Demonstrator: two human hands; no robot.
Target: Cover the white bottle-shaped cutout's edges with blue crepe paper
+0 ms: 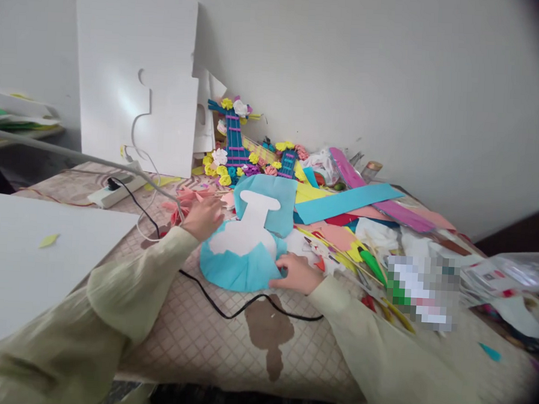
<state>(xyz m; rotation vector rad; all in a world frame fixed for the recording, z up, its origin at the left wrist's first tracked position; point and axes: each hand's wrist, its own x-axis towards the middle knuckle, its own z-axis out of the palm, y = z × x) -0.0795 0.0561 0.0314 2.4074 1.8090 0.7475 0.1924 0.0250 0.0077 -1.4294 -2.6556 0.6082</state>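
A light blue foam piece (239, 270) lies on the table with a white vase-shaped cutout (250, 228) on top of it. My left hand (204, 218) rests curled at the piece's upper left edge, beside pink paper bits (189, 199). Low on the piece's right edge sits my right hand (296, 273), fingers closed and pinching it. Both arms wear pale green sleeves.
A white foam board (136, 74) leans on the wall; another white sheet (27, 255) lies at left. A power strip (116, 191) and black cable (227, 311) cross the table. Colourful paper flowers (235, 158), strips and scraps pile up behind and to the right. A brown stain (269, 331) marks the cloth.
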